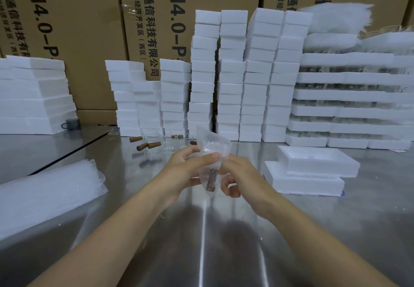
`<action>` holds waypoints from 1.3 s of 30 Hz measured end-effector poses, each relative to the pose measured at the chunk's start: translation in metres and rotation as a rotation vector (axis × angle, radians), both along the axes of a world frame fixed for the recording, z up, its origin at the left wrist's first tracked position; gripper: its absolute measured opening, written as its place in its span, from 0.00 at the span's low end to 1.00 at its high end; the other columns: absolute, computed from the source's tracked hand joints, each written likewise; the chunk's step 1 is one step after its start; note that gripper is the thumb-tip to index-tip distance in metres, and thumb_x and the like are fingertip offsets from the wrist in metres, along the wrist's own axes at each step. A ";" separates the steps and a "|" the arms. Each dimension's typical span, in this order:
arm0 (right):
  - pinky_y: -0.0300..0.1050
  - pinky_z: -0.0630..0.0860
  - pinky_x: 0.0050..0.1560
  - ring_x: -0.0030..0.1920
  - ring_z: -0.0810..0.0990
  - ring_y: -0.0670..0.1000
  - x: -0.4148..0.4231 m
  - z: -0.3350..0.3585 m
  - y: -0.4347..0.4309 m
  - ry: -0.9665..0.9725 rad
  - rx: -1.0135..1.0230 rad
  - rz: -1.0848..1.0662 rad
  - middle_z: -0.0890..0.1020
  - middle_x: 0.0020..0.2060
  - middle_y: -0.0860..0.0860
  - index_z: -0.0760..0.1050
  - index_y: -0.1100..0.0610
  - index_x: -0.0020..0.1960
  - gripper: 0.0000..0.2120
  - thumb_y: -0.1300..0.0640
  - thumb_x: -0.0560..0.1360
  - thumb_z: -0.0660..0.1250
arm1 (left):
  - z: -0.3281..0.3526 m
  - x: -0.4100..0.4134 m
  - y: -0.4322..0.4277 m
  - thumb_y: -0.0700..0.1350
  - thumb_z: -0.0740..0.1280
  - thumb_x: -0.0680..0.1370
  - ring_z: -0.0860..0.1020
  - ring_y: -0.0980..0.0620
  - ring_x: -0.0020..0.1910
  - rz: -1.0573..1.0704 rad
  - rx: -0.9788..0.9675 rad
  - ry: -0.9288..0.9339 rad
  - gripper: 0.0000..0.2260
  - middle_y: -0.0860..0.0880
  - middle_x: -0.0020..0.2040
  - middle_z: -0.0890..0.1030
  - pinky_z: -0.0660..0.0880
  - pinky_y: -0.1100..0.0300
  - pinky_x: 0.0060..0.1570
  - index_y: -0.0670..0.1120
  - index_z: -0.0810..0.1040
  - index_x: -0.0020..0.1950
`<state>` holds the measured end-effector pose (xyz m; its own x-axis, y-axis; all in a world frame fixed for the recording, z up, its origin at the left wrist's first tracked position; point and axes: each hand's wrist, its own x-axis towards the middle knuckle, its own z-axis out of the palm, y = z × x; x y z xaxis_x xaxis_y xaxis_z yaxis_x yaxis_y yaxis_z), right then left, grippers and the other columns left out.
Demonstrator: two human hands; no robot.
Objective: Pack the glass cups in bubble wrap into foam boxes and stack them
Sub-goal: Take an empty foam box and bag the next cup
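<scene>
It was a packing warehouse: beyond the hands stood stacked white foam boxes [233, 73] on a steel table [313, 230], backed by printed cardboard cartons [85, 28].

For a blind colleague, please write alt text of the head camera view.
Both hands, left hand and right hand, hold a bubble-wrapped glass cup above a steel table. An open foam box waits at right; bare glass cups and stacked foam boxes stand behind.

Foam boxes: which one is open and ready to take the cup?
The open foam box on the table, right of the hands, lying on a flat foam piece. Its hollow faces up; the stacked ones behind look closed.
</scene>
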<state>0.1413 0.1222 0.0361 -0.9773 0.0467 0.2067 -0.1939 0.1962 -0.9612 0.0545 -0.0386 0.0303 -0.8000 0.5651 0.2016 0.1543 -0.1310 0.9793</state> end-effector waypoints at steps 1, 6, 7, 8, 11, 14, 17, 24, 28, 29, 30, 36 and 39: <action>0.40 0.65 0.29 0.28 0.72 0.51 0.000 0.001 0.004 -0.014 -0.022 -0.013 0.81 0.35 0.45 0.82 0.50 0.43 0.09 0.51 0.70 0.63 | 0.001 0.000 -0.002 0.58 0.82 0.71 0.88 0.45 0.55 -0.010 -0.015 0.008 0.19 0.45 0.58 0.89 0.81 0.52 0.55 0.55 0.85 0.59; 0.38 0.65 0.27 0.27 0.69 0.50 -0.004 0.005 0.014 0.120 -0.161 -0.267 0.85 0.47 0.44 0.84 0.48 0.50 0.14 0.48 0.69 0.63 | 0.003 -0.001 -0.002 0.63 0.82 0.67 0.83 0.51 0.58 0.076 0.026 -0.081 0.13 0.59 0.53 0.87 0.77 0.55 0.54 0.60 0.85 0.46; 0.38 0.65 0.27 0.26 0.69 0.50 -0.004 0.004 0.014 0.170 -0.181 -0.306 0.86 0.49 0.44 0.83 0.46 0.50 0.14 0.49 0.70 0.62 | 0.003 -0.002 -0.002 0.64 0.82 0.66 0.81 0.53 0.54 0.086 0.030 -0.100 0.13 0.61 0.49 0.86 0.76 0.57 0.51 0.61 0.85 0.44; 0.38 0.65 0.27 0.26 0.68 0.50 -0.004 0.003 0.014 0.193 -0.182 -0.302 0.86 0.49 0.43 0.83 0.44 0.50 0.14 0.49 0.70 0.62 | 0.002 -0.002 -0.001 0.64 0.82 0.66 0.79 0.54 0.50 0.078 0.031 -0.110 0.13 0.61 0.46 0.85 0.75 0.58 0.49 0.61 0.85 0.43; 0.41 0.63 0.28 0.27 0.67 0.51 0.001 0.005 0.009 0.098 -0.052 -0.027 0.85 0.46 0.46 0.83 0.42 0.54 0.14 0.49 0.74 0.61 | 0.000 -0.001 0.001 0.63 0.83 0.66 0.81 0.54 0.49 0.026 0.024 -0.117 0.19 0.57 0.53 0.88 0.74 0.58 0.50 0.58 0.86 0.51; 0.43 0.60 0.29 0.26 0.66 0.51 0.002 0.007 0.008 0.064 0.025 0.024 0.82 0.46 0.51 0.82 0.48 0.52 0.12 0.53 0.78 0.60 | 0.002 0.000 -0.002 0.62 0.84 0.66 0.84 0.55 0.50 -0.027 0.008 -0.108 0.30 0.51 0.60 0.88 0.75 0.57 0.52 0.51 0.84 0.64; 0.39 0.65 0.29 0.27 0.68 0.51 0.001 0.008 0.011 0.100 -0.055 -0.186 0.81 0.41 0.47 0.81 0.51 0.51 0.05 0.55 0.80 0.66 | 0.004 -0.003 -0.003 0.59 0.84 0.68 0.86 0.54 0.48 -0.005 0.075 -0.144 0.25 0.49 0.59 0.88 0.78 0.59 0.49 0.52 0.83 0.60; 0.40 0.76 0.53 0.49 0.82 0.42 -0.004 -0.008 0.006 0.208 0.179 -0.355 0.84 0.52 0.39 0.79 0.41 0.56 0.07 0.45 0.79 0.72 | 0.002 -0.011 0.000 0.47 0.85 0.65 0.89 0.44 0.52 -0.010 0.319 -0.286 0.34 0.46 0.55 0.89 0.84 0.58 0.48 0.49 0.80 0.70; 0.42 0.78 0.56 0.52 0.82 0.42 -0.006 -0.011 0.004 0.287 0.214 -0.382 0.86 0.49 0.43 0.80 0.45 0.55 0.06 0.53 0.79 0.72 | -0.001 -0.009 0.004 0.45 0.82 0.70 0.88 0.46 0.54 -0.050 0.256 -0.273 0.28 0.45 0.59 0.88 0.84 0.58 0.51 0.45 0.82 0.69; 0.43 0.78 0.54 0.51 0.82 0.43 -0.007 -0.011 0.005 0.304 0.234 -0.388 0.86 0.48 0.43 0.79 0.45 0.55 0.06 0.54 0.79 0.72 | -0.001 -0.007 0.005 0.46 0.81 0.70 0.88 0.47 0.55 -0.061 0.220 -0.251 0.27 0.45 0.60 0.88 0.83 0.58 0.52 0.46 0.82 0.69; 0.43 0.78 0.52 0.50 0.82 0.44 -0.007 -0.012 0.005 0.320 0.255 -0.391 0.85 0.47 0.43 0.79 0.45 0.55 0.07 0.54 0.79 0.71 | -0.001 -0.006 0.006 0.47 0.81 0.70 0.87 0.49 0.54 -0.066 0.182 -0.228 0.28 0.45 0.60 0.88 0.83 0.57 0.52 0.47 0.82 0.69; 0.43 0.75 0.48 0.50 0.80 0.46 -0.006 -0.017 0.009 0.374 0.494 -0.375 0.82 0.45 0.45 0.75 0.46 0.50 0.05 0.54 0.79 0.70 | -0.002 -0.003 0.002 0.58 0.85 0.67 0.87 0.48 0.58 -0.052 -0.025 -0.114 0.27 0.46 0.59 0.88 0.83 0.51 0.59 0.53 0.86 0.63; 0.42 0.73 0.47 0.51 0.78 0.46 -0.005 -0.020 0.007 0.403 0.598 -0.326 0.80 0.46 0.44 0.73 0.46 0.49 0.04 0.52 0.79 0.68 | -0.001 -0.004 -0.004 0.61 0.85 0.67 0.87 0.50 0.59 -0.026 -0.115 -0.058 0.27 0.49 0.59 0.89 0.83 0.54 0.54 0.55 0.85 0.63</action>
<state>0.1364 0.1288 0.0160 -0.7782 0.0870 0.6220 -0.3484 0.7643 -0.5427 0.0506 -0.0430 0.0295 -0.7935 0.6022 0.0882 0.0952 -0.0204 0.9952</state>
